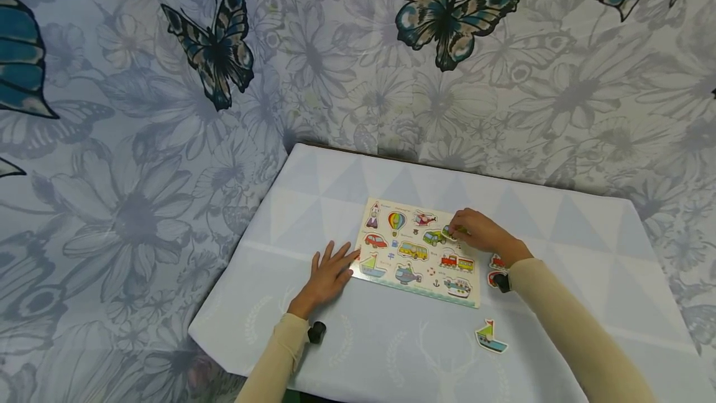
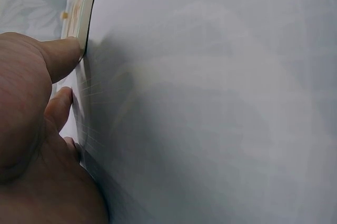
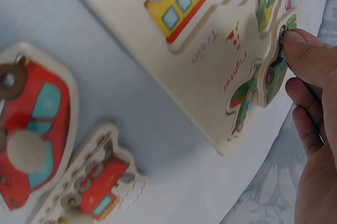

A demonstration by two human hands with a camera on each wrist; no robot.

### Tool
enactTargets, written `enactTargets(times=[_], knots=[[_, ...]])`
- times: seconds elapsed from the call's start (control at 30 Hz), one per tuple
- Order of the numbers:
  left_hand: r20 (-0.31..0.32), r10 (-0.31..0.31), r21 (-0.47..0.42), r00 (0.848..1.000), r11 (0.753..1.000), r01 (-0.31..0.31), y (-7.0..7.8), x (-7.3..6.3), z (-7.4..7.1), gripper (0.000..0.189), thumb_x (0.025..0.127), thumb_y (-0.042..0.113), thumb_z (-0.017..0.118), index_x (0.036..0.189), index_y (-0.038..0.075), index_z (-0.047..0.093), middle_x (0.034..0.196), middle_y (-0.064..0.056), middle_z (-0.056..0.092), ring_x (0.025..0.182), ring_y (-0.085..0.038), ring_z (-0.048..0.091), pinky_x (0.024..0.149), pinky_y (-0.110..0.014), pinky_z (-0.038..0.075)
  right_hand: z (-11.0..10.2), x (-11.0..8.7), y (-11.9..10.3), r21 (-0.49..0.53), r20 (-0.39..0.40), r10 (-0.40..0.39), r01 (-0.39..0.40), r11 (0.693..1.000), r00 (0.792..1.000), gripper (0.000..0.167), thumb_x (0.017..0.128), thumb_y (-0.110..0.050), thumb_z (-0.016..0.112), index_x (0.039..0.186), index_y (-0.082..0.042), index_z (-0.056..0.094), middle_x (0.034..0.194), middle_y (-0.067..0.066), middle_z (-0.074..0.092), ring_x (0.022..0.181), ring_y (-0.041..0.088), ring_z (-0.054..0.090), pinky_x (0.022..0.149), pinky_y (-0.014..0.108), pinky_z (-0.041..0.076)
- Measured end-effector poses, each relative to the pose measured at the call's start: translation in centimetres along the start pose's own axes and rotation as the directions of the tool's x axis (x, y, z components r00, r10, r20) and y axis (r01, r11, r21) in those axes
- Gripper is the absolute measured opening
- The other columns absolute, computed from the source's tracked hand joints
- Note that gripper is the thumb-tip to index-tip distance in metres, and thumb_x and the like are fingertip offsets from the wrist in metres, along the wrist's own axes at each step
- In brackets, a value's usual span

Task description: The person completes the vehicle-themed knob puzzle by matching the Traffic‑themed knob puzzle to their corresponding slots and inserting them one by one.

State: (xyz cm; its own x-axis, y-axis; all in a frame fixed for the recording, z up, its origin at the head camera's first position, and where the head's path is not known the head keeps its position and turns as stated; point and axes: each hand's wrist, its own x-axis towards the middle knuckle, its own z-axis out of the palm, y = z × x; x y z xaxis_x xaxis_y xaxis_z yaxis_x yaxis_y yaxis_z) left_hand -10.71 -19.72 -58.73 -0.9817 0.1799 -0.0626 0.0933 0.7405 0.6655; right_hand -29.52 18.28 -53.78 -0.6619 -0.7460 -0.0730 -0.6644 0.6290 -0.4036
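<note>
A wooden picture puzzle board (image 1: 431,291) with printed vehicles lies on the table. My right hand (image 1: 480,229) is over its far right part and pinches a green vehicle puzzle piece (image 3: 276,71) between thumb and fingers. The piece stands tilted beside the plane outline (image 3: 242,103); whether it touches the board I cannot tell. My left hand (image 1: 326,273) rests at the board's left edge, fingers spread. In the left wrist view the thumb (image 2: 66,58) touches the board's side (image 2: 87,10).
Right of the board lie a red car piece (image 3: 52,103) with a round knob and a red train piece (image 3: 110,179), close together. Nearer the front is a sailboat piece (image 1: 491,338). A butterfly-patterned wall (image 1: 335,79) borders the table (image 1: 268,291) behind and on the left.
</note>
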Motion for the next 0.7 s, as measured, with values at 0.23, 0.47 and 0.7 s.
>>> enactTargets(times=[0.23, 0.47, 0.7], knots=[[0.019, -0.024, 0.031, 1.000, 0.999, 0.023, 0.4, 0.1, -0.3, 0.047, 0.104, 0.025, 0.053, 0.150, 0.017, 0.048, 0.162, -0.011, 0.034, 0.153, -0.046, 0.009, 0.115, -0.071, 0.005, 0.6, 1.0, -0.9, 0.006, 0.000, -0.050, 0.050, 0.999, 0.999, 0.008, 0.095, -0.009, 0.067, 0.099, -0.011, 0.073, 0.102, 0.001, 0.066, 0.096, 0.020, 0.056, 0.086, 0.044, 0.049], [0.020, -0.019, 0.044, 1.000, 0.999, 0.019, 0.1, 0.2, -0.2, 0.047, 0.104, 0.026, 0.052, 0.151, 0.018, 0.048, 0.162, -0.010, 0.034, 0.153, -0.046, 0.009, 0.115, -0.071, 0.005, 1.3, 1.7, -1.8, 0.018, 0.014, -0.072, 0.072, 0.997, 0.997, 0.007, 0.096, -0.010, 0.067, 0.098, -0.013, 0.072, 0.101, -0.001, 0.065, 0.093, 0.019, 0.055, 0.084, 0.043, 0.049], [0.023, -0.023, 0.039, 0.999, 0.999, 0.022, 0.1, 0.2, -0.1, 0.047, 0.104, 0.027, 0.052, 0.151, 0.019, 0.048, 0.163, -0.009, 0.034, 0.154, -0.044, 0.008, 0.115, -0.070, 0.005, 2.5, 1.9, -1.9, 0.005, 0.032, -0.065, 0.065, 0.998, 0.997, 0.008, 0.098, -0.013, 0.066, 0.101, -0.015, 0.072, 0.100, -0.003, 0.064, 0.093, 0.016, 0.055, 0.086, 0.042, 0.050]])
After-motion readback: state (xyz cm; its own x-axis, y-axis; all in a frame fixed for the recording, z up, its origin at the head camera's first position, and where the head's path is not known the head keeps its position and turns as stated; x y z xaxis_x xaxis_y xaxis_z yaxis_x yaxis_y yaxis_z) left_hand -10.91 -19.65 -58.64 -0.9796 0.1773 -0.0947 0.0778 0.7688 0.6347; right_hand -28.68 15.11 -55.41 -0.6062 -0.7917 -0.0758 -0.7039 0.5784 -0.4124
